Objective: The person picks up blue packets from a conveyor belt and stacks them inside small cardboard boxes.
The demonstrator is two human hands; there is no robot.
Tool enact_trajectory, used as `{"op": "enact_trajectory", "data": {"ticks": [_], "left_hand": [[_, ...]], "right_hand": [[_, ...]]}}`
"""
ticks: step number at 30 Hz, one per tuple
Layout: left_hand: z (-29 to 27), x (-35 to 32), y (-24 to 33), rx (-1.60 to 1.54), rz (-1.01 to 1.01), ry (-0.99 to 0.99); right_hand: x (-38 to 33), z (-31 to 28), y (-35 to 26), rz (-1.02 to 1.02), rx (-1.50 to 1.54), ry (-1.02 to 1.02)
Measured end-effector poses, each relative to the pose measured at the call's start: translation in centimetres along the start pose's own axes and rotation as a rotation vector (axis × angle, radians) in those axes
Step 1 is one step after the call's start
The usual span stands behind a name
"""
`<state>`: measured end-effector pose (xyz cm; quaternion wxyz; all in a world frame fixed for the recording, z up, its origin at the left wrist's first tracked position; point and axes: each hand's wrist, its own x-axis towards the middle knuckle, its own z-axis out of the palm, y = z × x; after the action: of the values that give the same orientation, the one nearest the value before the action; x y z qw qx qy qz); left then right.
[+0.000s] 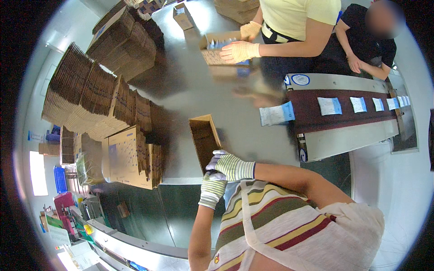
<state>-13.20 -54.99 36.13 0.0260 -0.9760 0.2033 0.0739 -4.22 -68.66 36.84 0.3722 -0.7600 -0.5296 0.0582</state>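
An open cardboard box stands on the metal table in front of me, long and narrow, with its brown inside facing up. Both my hands wear striped knit gloves and meet at the box's near end. My right hand lies over the near right corner with its fingers curled on the cardboard. Just below it, my left hand closes at the same near end, its fingertips partly covered by the right hand. A white and blue packet lies to the right of the box, at the belt's end.
A conveyor belt carries several packets from the right. Tall stacks of flattened cartons fill the table's left side. Across the table, a co-worker's gloved hands hold a packet-filled box. Another person sits beyond the belt.
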Motion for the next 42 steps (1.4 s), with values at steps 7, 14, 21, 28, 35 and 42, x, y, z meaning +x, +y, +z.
{"op": "enact_trajectory", "data": {"ticks": [7, 14, 21, 28, 35, 42], "left_hand": [[-1.7, -0.3, -0.8, -0.149, -0.134, 0.168], [-2.5, -0.8, -0.6, -0.162, -0.207, 0.229], [-2.8, 0.0, 0.0, -0.157, -0.187, 0.249], [-2.6, 0.0, -0.3, -0.165, -0.195, 0.232], [-2.9, 0.1, -0.3, -0.164, -0.194, 0.222], [-2.7, 0.0, -0.4, -0.179, -0.200, 0.247]], "right_hand": [[-2.2, -4.3, 0.8, 0.093, 0.096, 0.218], [-11.1, -8.5, 8.7, 0.532, -0.184, 0.130], [-20.0, -22.7, 15.3, 1.008, -0.663, 0.117], [-29.1, -29.5, 20.1, 1.379, -1.007, -0.321], [-26.4, -28.7, 21.5, 1.251, -0.982, -0.514], [-17.9, -26.4, 20.9, 0.919, -0.515, -0.535]]}}
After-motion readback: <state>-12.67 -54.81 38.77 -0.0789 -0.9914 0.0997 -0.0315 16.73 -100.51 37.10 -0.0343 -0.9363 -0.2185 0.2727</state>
